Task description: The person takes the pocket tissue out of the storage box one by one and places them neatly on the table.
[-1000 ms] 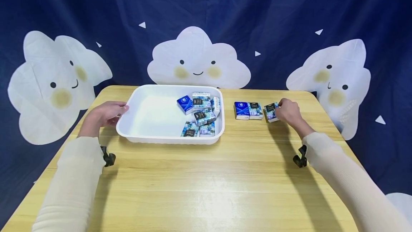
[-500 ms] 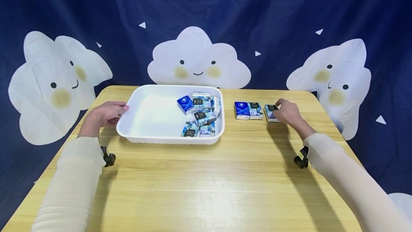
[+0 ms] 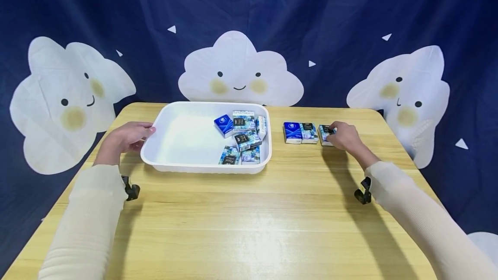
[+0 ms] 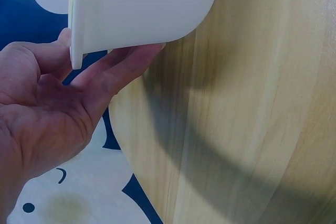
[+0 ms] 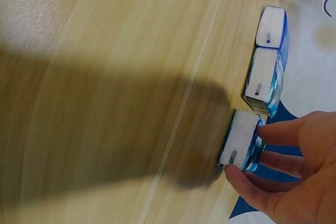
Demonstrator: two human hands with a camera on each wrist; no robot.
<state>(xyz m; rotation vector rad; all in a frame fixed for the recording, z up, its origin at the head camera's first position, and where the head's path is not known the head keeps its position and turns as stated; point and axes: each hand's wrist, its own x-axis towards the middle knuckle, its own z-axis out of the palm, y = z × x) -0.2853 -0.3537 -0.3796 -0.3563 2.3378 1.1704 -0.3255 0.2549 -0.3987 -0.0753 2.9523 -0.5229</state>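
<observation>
My left hand (image 3: 130, 136) holds the left end of a white plastic basin (image 3: 175, 168). In the left wrist view the thumb lies at the rim and the fingers (image 4: 126, 66) reach under the wall. At the right, my right hand (image 3: 346, 135) holds a small flower-print tissue pack (image 3: 324, 135) on the table. Thumb and fingers sit around it in the right wrist view, and part of its top is hidden from the head view. Just left of it, across a small gap, a blue tissue pack (image 3: 292, 132) touches another flower-print tissue pack (image 3: 309, 133).
Several flower-print tissue packs (image 3: 246, 141) and a blue one (image 3: 223, 125) lie jumbled in the basin's right half. The wooden table (image 3: 233, 219) ends at a dark blue cloud-print curtain (image 3: 249, 3) behind.
The right hand has turned the tilted tissue pack straight and shifted it slightly left toward the touching pair. The left hand and the basin stay in place.
</observation>
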